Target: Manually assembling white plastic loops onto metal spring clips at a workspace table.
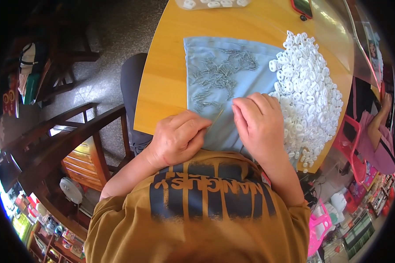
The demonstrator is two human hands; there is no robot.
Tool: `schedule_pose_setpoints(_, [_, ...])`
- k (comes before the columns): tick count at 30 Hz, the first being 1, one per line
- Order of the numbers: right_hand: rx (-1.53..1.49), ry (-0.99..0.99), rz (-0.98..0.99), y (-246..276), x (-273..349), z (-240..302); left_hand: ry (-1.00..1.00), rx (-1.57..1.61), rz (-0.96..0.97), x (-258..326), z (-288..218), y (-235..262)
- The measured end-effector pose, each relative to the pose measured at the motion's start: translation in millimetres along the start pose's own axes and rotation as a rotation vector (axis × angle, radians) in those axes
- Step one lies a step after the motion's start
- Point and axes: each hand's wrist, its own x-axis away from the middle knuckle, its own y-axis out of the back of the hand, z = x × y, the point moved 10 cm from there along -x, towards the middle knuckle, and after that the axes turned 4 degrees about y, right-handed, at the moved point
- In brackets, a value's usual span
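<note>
My left hand (177, 136) is closed near the table's front edge, and a thin yellowish stick (217, 119) slants up and right from its fingertips. My right hand (260, 125) is over the right part of a light blue cloth (254, 81), with thumb and forefinger drawn together. Whatever may be between those fingertips is too small to make out. Many small metal coil springs (217, 75) lie scattered on the cloth beyond my hands. Beside my right hand, a large heap of small white plastic cord-lock pieces with two holes (309, 92) partly covers the cloth's right side.
The wooden table (162, 83) has a curved edge. At its far side are a clear container of white pieces (213, 4) and a red-edged phone (302, 8). A dark wooden chair (70, 140) stands left. Another person (377, 136) sits at right, near a pink chair (351, 147).
</note>
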Motion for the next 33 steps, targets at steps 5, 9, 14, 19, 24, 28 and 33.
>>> schedule_pose_setpoints(5, [0.011,0.036,0.053,-9,-6,0,0.015,0.011,0.013,1,2,2])
schedule_pose_setpoints(9, [0.104,0.017,0.078,-9,-9,3,0.016,0.036,0.011,3,2,3])
schedule_pose_setpoints(14, [0.042,0.04,0.037,2,-10,5,0.008,0.046,0.01,4,2,3])
schedule_pose_setpoints(19, [0.033,0.099,0.019,-1,-5,14,0.013,0.023,0.013,3,3,3])
schedule_pose_setpoints(24, [0.05,-0.003,-0.012,-1,-6,-1,-0.009,0.034,0.006,3,2,3])
schedule_pose_setpoints(28, [0.075,-0.023,-0.034,-1,-17,-6,-0.011,0.005,0.012,1,2,3])
schedule_pose_setpoints(33, [0.094,-0.037,0.026,-11,-25,-9,-0.015,0.001,0.009,1,2,3])
